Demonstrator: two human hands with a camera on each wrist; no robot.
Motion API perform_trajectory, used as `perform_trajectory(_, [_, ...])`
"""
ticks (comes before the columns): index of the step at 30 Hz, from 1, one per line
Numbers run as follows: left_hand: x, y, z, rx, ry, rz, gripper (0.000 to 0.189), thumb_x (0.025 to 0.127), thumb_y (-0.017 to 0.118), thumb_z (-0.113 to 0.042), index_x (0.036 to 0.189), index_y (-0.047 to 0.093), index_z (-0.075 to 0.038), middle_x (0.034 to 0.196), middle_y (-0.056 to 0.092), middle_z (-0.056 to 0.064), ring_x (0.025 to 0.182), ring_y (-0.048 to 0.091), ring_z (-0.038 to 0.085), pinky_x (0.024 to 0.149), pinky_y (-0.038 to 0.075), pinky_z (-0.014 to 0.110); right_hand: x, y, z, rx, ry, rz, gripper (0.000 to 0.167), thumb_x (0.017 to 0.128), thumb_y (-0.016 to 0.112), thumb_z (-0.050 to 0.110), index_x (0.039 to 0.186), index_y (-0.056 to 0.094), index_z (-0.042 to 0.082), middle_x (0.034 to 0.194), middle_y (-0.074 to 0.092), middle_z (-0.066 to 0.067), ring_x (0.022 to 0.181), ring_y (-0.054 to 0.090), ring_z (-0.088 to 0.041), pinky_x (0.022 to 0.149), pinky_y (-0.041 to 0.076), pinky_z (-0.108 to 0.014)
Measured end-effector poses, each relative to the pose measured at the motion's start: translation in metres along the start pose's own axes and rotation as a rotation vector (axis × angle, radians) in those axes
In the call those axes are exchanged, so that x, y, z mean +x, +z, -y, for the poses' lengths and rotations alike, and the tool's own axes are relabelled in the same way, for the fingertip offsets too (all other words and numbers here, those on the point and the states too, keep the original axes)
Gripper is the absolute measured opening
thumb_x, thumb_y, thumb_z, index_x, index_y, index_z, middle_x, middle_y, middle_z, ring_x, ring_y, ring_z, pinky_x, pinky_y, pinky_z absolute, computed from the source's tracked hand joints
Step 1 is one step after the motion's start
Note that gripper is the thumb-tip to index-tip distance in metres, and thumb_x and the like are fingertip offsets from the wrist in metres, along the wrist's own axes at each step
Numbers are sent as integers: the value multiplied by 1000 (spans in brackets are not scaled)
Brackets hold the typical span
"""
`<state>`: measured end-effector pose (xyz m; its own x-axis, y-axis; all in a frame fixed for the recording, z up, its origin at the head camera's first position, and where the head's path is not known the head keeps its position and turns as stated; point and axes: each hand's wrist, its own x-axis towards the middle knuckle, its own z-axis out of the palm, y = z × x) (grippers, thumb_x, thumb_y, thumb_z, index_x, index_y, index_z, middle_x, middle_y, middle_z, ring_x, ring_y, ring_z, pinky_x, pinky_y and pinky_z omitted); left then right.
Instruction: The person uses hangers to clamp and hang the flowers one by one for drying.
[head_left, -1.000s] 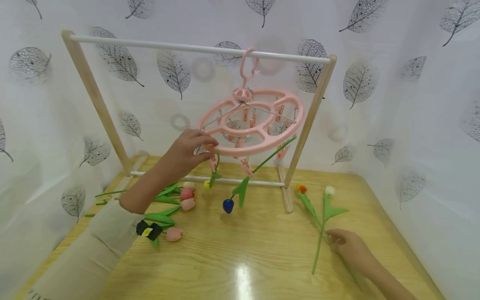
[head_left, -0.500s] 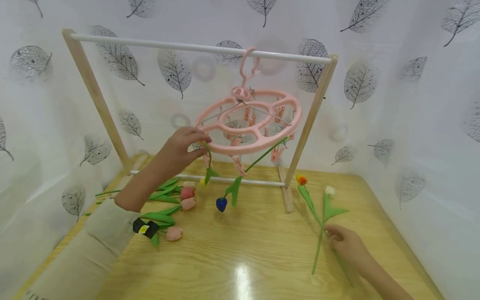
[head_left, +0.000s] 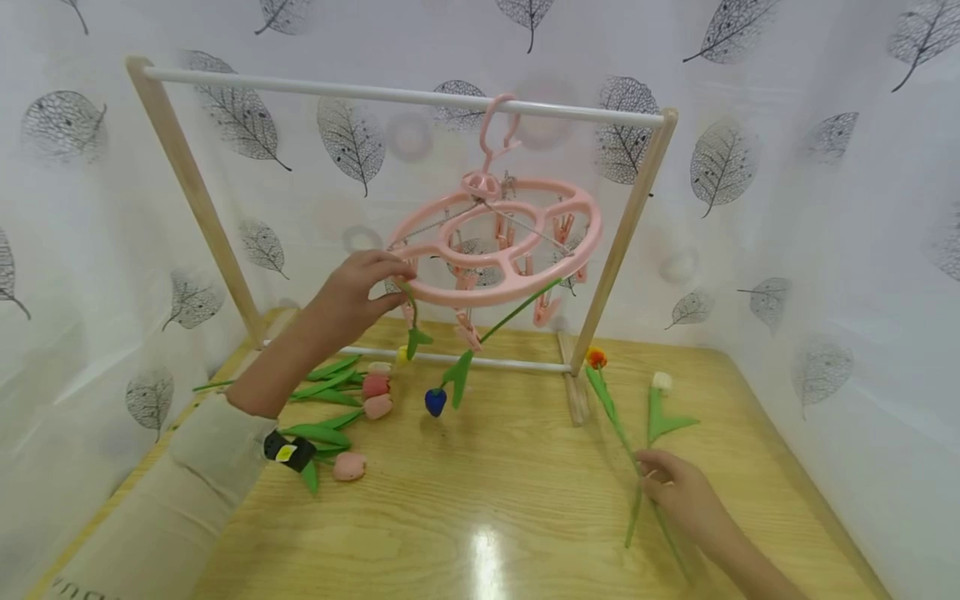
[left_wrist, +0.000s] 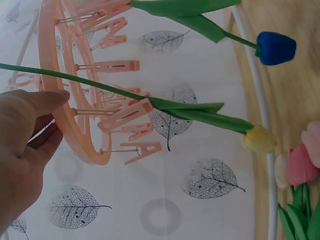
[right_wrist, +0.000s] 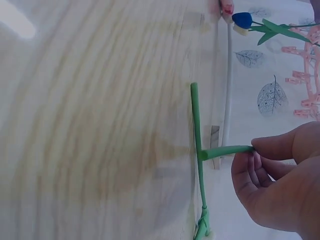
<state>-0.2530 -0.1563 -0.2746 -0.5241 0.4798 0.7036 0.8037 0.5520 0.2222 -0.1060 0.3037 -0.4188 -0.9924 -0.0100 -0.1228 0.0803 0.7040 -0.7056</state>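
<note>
My left hand (head_left: 363, 287) pinches the rim of a round pink clip hanger (left_wrist: 48, 50) between thumb and fingers. From its clips a blue tulip (head_left: 435, 402) and a yellow tulip (left_wrist: 258, 139) hang with their blooms down. At the right, my right hand (head_left: 682, 492) pinches the green stem of an orange tulip (head_left: 597, 358) between thumb and fingertips. A white tulip (head_left: 662, 383) lies beside it, its stem crossing under the held one. In the right wrist view, the held stem's cut end (right_wrist: 205, 154) points away from the fingers.
The hanger hooks over the white top bar (head_left: 300, 83) of a wooden-legged rack, whose right leg (head_left: 626, 242) stands near the orange bloom. Several pink tulips (head_left: 349, 467) lie on the wooden table (head_left: 420, 517) at left. A leaf-patterned curtain (head_left: 795, 233) encloses the back and sides.
The hanger and its hanging tulips have shifted left with my left hand. My right hand has moved a little left, carrying the orange tulip away from the white one.
</note>
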Motion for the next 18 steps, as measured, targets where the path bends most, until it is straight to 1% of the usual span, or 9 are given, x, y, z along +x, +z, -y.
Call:
perform_trajectory(5, [-2, -1, 0, 4, -16, -7, 34, 81, 80, 4, 114, 71, 1, 119, 65, 19, 116, 57, 38, 99, 51, 51, -9, 5, 11, 20, 35, -12, 42, 96, 59, 2, 137, 54, -5, 119, 62, -13, 100, 60, -19, 77, 55, -26])
perform_trajectory(8, [-3, -2, 0, -1, -26, -10, 34, 82, 79, 4, 115, 71, 1, 120, 64, 19, 117, 57, 37, 99, 51, 51, -15, 10, 18, 32, 13, -8, 38, 95, 61, 1, 133, 58, -3, 115, 64, -11, 97, 60, -16, 77, 55, -23])
perform_trajectory(10, [-3, -2, 0, -8, -31, -10, 34, 82, 79, 4, 115, 71, 1, 121, 64, 19, 118, 56, 37, 99, 50, 51, -18, 14, 21, 19, -42, 0, 35, 93, 63, -1, 128, 62, -1, 110, 65, -8, 94, 59, -12, 76, 53, -20])
perform_trajectory(14, [-6, -3, -2, -22, -50, -3, 34, 84, 77, 4, 117, 71, 0, 123, 63, 18, 119, 54, 36, 100, 49, 51, -23, 19, 24, -46, -227, 43, 29, 91, 64, -3, 120, 65, 3, 105, 65, -4, 89, 56, -3, 75, 52, -17])
perform_trajectory(16, [-8, -4, -4, -38, -80, 6, 33, 86, 76, 2, 118, 70, -2, 125, 62, 16, 121, 53, 35, 101, 48, 51, -23, 18, 25, -75, -317, 76, 28, 92, 64, -3, 119, 65, 4, 105, 65, -3, 88, 56, 0, 75, 52, -17])
perform_trajectory(18, [-12, -4, -7, -44, -123, 12, 32, 88, 76, -2, 119, 70, -4, 126, 62, 14, 123, 53, 34, 102, 47, 51, -23, 16, 28, -90, -362, 111, 28, 92, 64, -1, 119, 65, 5, 106, 66, -3, 89, 56, 1, 75, 53, -17])
